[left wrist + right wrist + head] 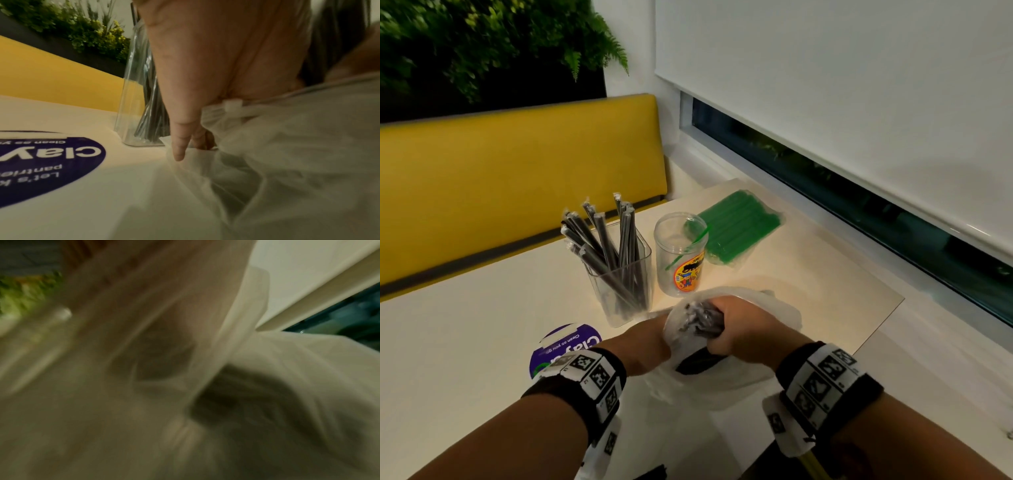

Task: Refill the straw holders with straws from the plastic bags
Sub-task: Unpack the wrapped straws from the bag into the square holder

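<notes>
At the near middle of the tabletop (465, 325), the right hand (739, 329) is wrapped around a bundle of black straws (700, 322) inside a translucent plastic bag (722, 380). The left hand (645, 342) pinches the bag's rim. At 11 o'clock from the hands, the square clear holder (625, 281) stands packed with wrapped black straws (602, 236). At 12 o'clock, the round clear holder (679, 255) contains one green straw (686, 245). A bag of green straws (739, 226) lies at 1 o'clock.

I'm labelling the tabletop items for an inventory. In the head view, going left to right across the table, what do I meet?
Purple round sticker → square clear holder of black straws → round clear cup with one green straw → bag of green straws.
</notes>
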